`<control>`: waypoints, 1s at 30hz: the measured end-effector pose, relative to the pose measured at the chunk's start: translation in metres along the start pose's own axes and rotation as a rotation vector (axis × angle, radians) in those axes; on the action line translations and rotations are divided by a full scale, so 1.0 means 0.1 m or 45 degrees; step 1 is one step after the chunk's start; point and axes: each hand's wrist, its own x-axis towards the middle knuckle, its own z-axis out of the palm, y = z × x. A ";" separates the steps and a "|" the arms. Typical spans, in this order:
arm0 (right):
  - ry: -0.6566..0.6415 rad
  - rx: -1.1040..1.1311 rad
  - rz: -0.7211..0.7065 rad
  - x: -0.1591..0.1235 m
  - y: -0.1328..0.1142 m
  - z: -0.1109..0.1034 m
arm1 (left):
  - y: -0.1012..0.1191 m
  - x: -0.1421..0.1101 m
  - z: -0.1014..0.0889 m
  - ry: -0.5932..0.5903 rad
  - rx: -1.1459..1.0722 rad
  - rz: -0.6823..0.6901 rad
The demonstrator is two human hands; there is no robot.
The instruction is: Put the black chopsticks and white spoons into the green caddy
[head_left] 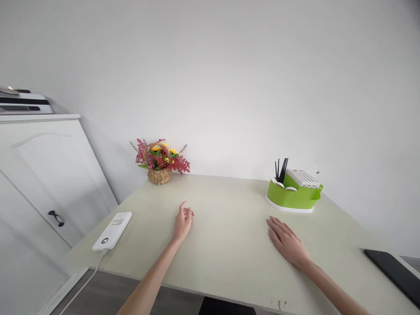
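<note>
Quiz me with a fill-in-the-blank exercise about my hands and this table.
The bare right hand rests palm ____ on the pale, smooth table.
The bare left hand is nearer than the right to a woven brown ____ of red leaves and yellow flowers.
Thin black sticks stand in a green plastic caddy with a ____ base.
A flat black rectangular device lies at the table's ____ side.
Missing words: down; basket; white; right.

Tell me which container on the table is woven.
The flower basket at the back left of the table; the green holder beyond the right hand has smooth sides instead.
</note>
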 end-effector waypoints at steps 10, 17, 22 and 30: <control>0.018 -0.011 -0.010 -0.02 0.02 0.02 | 0.07 -0.01 -0.01 -0.030 -0.014 -0.042; 0.027 0.002 -0.010 -0.02 0.02 0.01 | 0.05 -0.01 0.00 -0.034 -0.019 -0.029; 0.025 -0.002 0.002 -0.02 0.00 -0.01 | 0.06 -0.01 -0.01 -0.058 -0.007 0.017; 0.029 -0.001 0.033 -0.02 -0.07 -0.07 | 0.04 0.02 -0.01 -0.066 0.032 0.040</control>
